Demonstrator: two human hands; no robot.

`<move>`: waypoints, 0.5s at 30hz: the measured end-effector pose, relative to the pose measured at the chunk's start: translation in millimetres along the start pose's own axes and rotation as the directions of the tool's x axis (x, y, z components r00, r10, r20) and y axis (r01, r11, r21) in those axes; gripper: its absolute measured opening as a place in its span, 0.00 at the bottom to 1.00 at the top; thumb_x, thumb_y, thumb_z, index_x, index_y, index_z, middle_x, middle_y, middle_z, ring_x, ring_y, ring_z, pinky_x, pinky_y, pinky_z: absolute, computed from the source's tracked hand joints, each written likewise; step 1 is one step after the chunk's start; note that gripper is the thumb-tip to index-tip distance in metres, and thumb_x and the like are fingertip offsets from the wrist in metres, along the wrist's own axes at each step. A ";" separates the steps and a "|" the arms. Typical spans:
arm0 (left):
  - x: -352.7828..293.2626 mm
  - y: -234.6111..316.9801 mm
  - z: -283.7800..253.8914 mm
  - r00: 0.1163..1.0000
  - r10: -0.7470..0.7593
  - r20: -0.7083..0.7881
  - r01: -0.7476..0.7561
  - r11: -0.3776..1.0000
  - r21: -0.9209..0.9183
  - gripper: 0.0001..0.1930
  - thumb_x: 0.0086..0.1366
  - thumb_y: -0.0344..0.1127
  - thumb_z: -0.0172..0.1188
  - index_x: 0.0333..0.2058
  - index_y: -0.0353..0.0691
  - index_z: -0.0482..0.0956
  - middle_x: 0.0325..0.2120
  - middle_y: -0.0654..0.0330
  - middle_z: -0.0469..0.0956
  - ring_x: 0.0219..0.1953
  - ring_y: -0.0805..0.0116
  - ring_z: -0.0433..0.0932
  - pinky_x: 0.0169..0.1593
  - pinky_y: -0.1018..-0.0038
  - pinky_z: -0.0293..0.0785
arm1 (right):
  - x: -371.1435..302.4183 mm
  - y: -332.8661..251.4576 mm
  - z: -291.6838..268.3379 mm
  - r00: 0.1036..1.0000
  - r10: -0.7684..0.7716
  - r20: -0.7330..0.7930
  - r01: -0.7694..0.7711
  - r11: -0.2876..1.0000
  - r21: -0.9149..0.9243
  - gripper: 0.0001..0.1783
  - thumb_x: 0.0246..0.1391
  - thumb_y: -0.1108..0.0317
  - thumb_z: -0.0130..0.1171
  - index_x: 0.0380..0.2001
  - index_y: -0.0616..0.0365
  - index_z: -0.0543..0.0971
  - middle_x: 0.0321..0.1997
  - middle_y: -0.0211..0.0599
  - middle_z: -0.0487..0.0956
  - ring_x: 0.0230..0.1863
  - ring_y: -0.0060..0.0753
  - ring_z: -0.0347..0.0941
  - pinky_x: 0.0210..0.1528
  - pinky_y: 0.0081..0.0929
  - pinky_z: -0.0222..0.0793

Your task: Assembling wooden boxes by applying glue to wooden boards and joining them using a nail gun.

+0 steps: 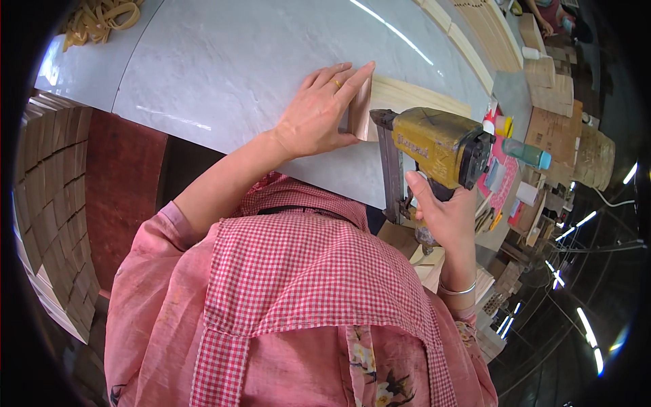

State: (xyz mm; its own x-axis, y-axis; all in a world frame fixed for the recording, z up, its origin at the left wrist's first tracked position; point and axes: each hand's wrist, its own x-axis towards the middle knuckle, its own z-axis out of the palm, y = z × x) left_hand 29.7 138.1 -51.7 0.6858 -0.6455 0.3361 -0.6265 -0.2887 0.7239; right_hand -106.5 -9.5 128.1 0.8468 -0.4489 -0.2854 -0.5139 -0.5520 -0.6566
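Observation:
My left hand (312,115) rests at the tabletop's near part, its fingers and thumb gripping a small wooden piece (363,112) that stands on edge. This piece meets the end of a pale flat board (424,95) lying to the right. A worn yellow nail gun (434,139) is in my right hand (447,217), which is closed around its handle. The gun's dark nose is beside the joint of the two wooden parts; whether it touches them I cannot tell.
The grey marbled table (224,68) carries a heap of tan bands (102,20) at the far left. Stacked wood blocks (54,183) stand left. To the right are a blue-capped bottle (525,152), a pink tray (500,178) and long boards (485,34). Another person (559,20) appears far right.

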 end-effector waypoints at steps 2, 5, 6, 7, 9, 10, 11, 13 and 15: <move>-0.3 0.1 -0.5 1.000 -0.002 -0.005 0.002 1.000 -0.005 0.58 0.44 0.39 0.77 0.72 0.43 0.52 0.60 0.49 0.71 0.68 0.52 0.64 0.70 0.59 0.57 | 0.9 -3.8 -1.4 1.000 0.013 0.013 -0.013 0.999 -0.038 0.13 0.54 0.70 0.70 0.41 0.66 0.82 0.35 0.39 0.87 0.30 0.31 0.81 0.32 0.26 0.74; -0.1 0.7 -0.7 1.000 -0.010 0.002 0.010 1.000 -0.021 0.59 0.43 0.38 0.77 0.72 0.43 0.51 0.61 0.50 0.71 0.68 0.53 0.63 0.70 0.59 0.57 | 2.4 -9.2 -3.5 0.999 0.026 0.023 -0.025 0.997 -0.070 0.14 0.54 0.70 0.70 0.40 0.67 0.82 0.35 0.39 0.87 0.29 0.31 0.81 0.31 0.26 0.74; -0.3 0.8 -0.7 1.000 -0.017 0.010 0.018 0.999 -0.032 0.60 0.43 0.38 0.78 0.73 0.43 0.51 0.62 0.50 0.70 0.69 0.53 0.62 0.71 0.58 0.56 | 3.0 -11.1 -4.3 0.999 0.030 0.028 -0.027 0.996 -0.084 0.14 0.54 0.69 0.70 0.40 0.67 0.82 0.35 0.39 0.87 0.29 0.32 0.81 0.31 0.26 0.74; -0.5 1.0 -0.8 1.000 -0.025 0.017 0.026 0.999 -0.044 0.61 0.42 0.37 0.79 0.73 0.44 0.50 0.62 0.50 0.70 0.70 0.53 0.61 0.71 0.58 0.56 | 3.7 -12.9 -5.0 0.999 0.033 0.033 -0.030 0.995 -0.097 0.14 0.54 0.69 0.70 0.40 0.67 0.82 0.34 0.39 0.87 0.29 0.32 0.81 0.31 0.26 0.74; -0.8 1.4 -1.6 0.999 -0.032 0.029 0.034 0.998 -0.056 0.61 0.42 0.37 0.79 0.73 0.44 0.50 0.63 0.51 0.69 0.71 0.53 0.60 0.71 0.57 0.55 | 4.8 -16.3 -6.3 0.998 0.041 0.037 -0.037 0.993 -0.108 0.14 0.54 0.69 0.70 0.40 0.68 0.82 0.34 0.40 0.87 0.29 0.32 0.81 0.31 0.26 0.74; -0.7 1.7 -2.4 0.998 -0.039 0.041 0.041 0.998 -0.052 0.62 0.42 0.36 0.80 0.73 0.43 0.49 0.64 0.50 0.68 0.71 0.52 0.59 0.72 0.57 0.55 | 5.4 -18.0 -6.9 0.997 0.058 0.040 -0.053 0.990 -0.127 0.14 0.54 0.69 0.70 0.40 0.68 0.82 0.34 0.40 0.87 0.29 0.32 0.81 0.31 0.26 0.74; -0.6 2.1 -3.2 0.998 -0.046 0.052 0.049 0.998 -0.047 0.62 0.42 0.36 0.80 0.73 0.42 0.49 0.65 0.49 0.67 0.72 0.51 0.58 0.72 0.56 0.54 | 6.1 -19.6 -7.5 0.996 0.075 0.042 -0.068 0.987 -0.147 0.14 0.54 0.69 0.70 0.40 0.68 0.82 0.34 0.40 0.87 0.29 0.32 0.81 0.31 0.26 0.74; -1.4 2.7 -4.5 0.995 -0.062 0.074 0.064 0.997 -0.035 0.63 0.41 0.36 0.80 0.73 0.40 0.49 0.66 0.48 0.64 0.73 0.48 0.55 0.72 0.55 0.53 | 7.6 -22.9 -8.7 0.993 0.109 0.048 -0.098 0.978 -0.184 0.14 0.54 0.69 0.70 0.39 0.68 0.82 0.34 0.40 0.87 0.29 0.33 0.81 0.31 0.26 0.74; -5.9 1.2 -5.8 0.998 -0.062 0.013 0.062 0.996 -0.057 0.62 0.42 0.38 0.79 0.73 0.39 0.49 0.67 0.47 0.64 0.73 0.47 0.54 0.72 0.54 0.53 | 9.7 -26.5 -10.5 0.991 0.126 0.051 -0.114 0.974 -0.194 0.14 0.54 0.68 0.70 0.40 0.68 0.82 0.34 0.40 0.86 0.29 0.33 0.81 0.31 0.26 0.75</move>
State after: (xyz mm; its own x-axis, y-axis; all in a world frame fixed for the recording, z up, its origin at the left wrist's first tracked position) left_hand 27.0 145.7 -49.3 0.7184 -0.6354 0.2832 -0.5606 -0.2877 0.7765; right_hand -86.2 -6.6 150.1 0.7814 -0.4782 -0.4009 -0.6235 -0.6231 -0.4721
